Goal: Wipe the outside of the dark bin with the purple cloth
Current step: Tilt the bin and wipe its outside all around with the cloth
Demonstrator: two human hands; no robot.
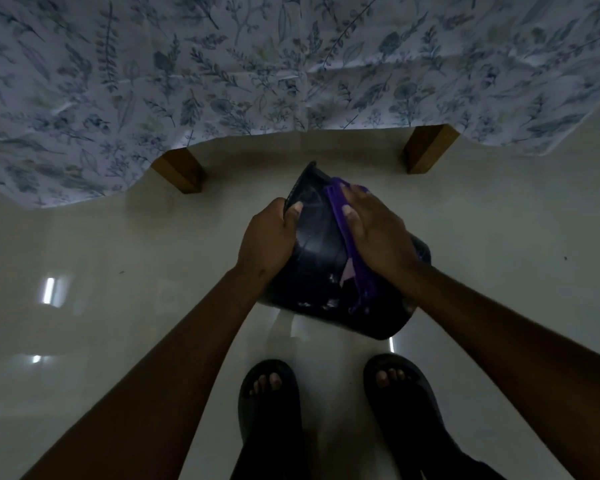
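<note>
The dark bin point(321, 247) is tipped on its side above the floor, with its rim pointing away from me toward the bed. My left hand point(269, 237) grips the rim at the left, thumb over the edge. My right hand point(378, 230) presses the purple cloth point(352, 247) flat against the bin's outer wall. The cloth runs as a folded strip from near the rim down toward the bin's base, mostly hidden under my palm.
A bed with a floral sheet point(222, 81) hangs over two wooden legs point(181, 171) point(426, 147) just beyond the bin. The pale tiled floor point(118, 271) is glossy. My feet in dark sandals point(269, 393) point(399, 389) stand right below the bin.
</note>
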